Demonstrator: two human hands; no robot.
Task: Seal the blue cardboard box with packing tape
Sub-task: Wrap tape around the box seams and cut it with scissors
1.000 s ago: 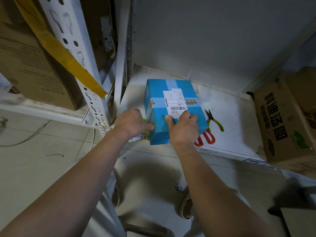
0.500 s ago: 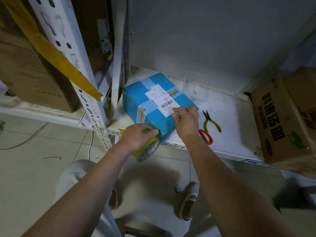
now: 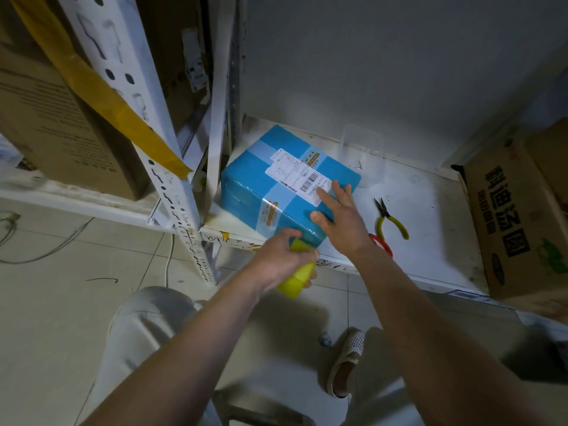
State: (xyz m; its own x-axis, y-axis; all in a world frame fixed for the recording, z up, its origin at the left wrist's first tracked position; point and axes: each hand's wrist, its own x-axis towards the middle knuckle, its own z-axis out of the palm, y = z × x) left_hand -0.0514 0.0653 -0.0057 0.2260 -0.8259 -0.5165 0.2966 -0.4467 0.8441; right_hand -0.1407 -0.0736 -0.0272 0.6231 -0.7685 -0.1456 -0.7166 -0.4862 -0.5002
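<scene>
One blue box sits on the white shelf, turned corner-on, bearing one label. The right hand lies on its top, fingers spread flat. The left hand grips one yellow tape roll at the box's near corner. One pair of pliers lies on the shelf right of the box.

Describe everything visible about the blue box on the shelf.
The box is blue cardboard, closed, resting flat and skewed on the white shelf near its front left corner. Clear tape bands cross its top and run down its near side. A white barcode label sits on top. The right hand lies open on its near right corner, fingers reaching the label. The left hand grips a yellow tape roll at its lower front corner.
</scene>
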